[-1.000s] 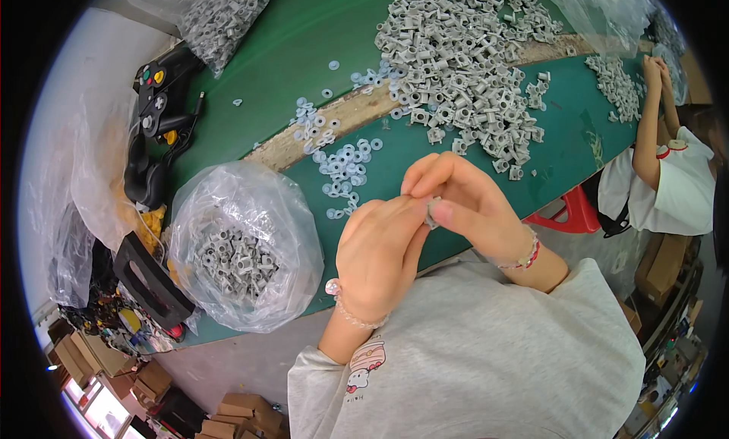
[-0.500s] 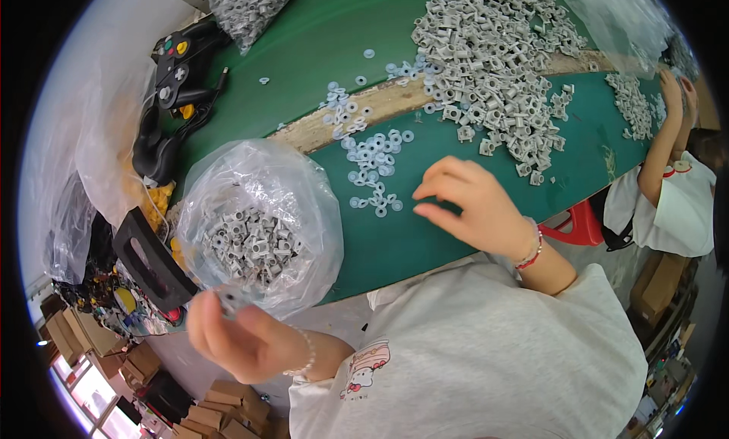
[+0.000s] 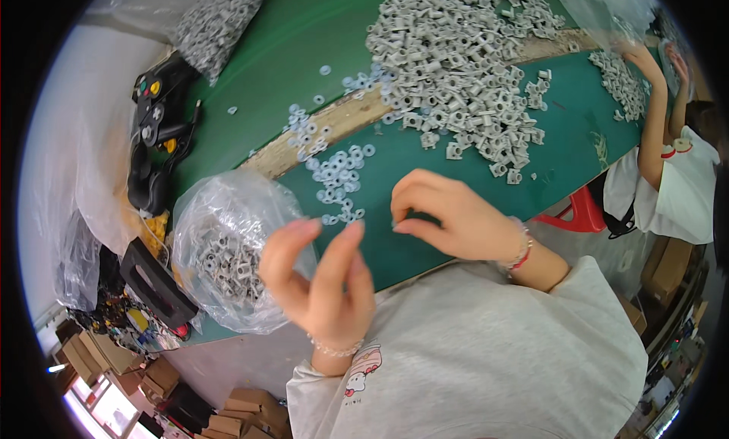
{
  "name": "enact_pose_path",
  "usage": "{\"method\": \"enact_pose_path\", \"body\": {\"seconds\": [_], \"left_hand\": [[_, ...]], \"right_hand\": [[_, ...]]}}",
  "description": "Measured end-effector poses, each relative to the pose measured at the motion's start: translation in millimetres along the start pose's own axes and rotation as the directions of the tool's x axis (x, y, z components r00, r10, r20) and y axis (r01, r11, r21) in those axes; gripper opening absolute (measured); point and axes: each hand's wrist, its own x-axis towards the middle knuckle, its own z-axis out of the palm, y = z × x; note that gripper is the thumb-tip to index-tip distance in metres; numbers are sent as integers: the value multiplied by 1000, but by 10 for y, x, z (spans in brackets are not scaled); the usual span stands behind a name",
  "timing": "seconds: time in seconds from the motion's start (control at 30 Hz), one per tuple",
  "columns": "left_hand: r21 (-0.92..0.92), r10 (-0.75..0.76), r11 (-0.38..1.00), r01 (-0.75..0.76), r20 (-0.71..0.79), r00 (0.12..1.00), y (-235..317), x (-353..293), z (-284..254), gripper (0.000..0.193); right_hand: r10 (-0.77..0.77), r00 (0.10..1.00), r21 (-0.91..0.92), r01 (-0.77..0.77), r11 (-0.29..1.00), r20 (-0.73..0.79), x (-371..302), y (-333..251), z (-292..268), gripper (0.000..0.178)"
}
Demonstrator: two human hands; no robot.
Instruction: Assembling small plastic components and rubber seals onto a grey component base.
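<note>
My left hand [image 3: 323,280] is raised at the right side of a clear plastic bag [image 3: 285,204], fingers spread, with nothing visible in it. Inside the bag lie many small grey plastic parts [image 3: 228,268]. My right hand [image 3: 448,219] hovers over the green table, its thumb and forefinger nearly together; whatever is between them is too small to make out. Just left of it lies a scatter of translucent bluish rubber washers [image 3: 339,173]. A large heap of loose grey plastic parts [image 3: 456,67] spreads beyond my right hand.
Black game controllers [image 3: 156,128] lie at the left with a black handled frame [image 3: 156,283]. A wooden strip [image 3: 277,157] crosses the green table [image 3: 562,143]. Another filled bag [image 3: 220,29] is at the far left. At right, a co-worker's arm [image 3: 657,128] reaches to a smaller heap [image 3: 619,82].
My left hand, earlier pinching a small grey part by the bag's near edge, has moved right and opened, the part gone from it. My right thumb and forefinger have drawn together. The view has shifted.
</note>
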Motion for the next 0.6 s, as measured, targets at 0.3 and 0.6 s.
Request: {"method": "enact_pose_path", "body": {"seconds": [0.3, 0.6], "left_hand": [[-91, 96, 993, -69, 332, 938, 337, 233, 1009, 28], [-218, -195, 915, 339, 497, 846, 426, 332, 1015, 24]], "right_hand": [[169, 815, 457, 128, 880, -555, -642, 231, -835, 13], [171, 850, 520, 136, 843, -499, -732, 331, -894, 17]]}}
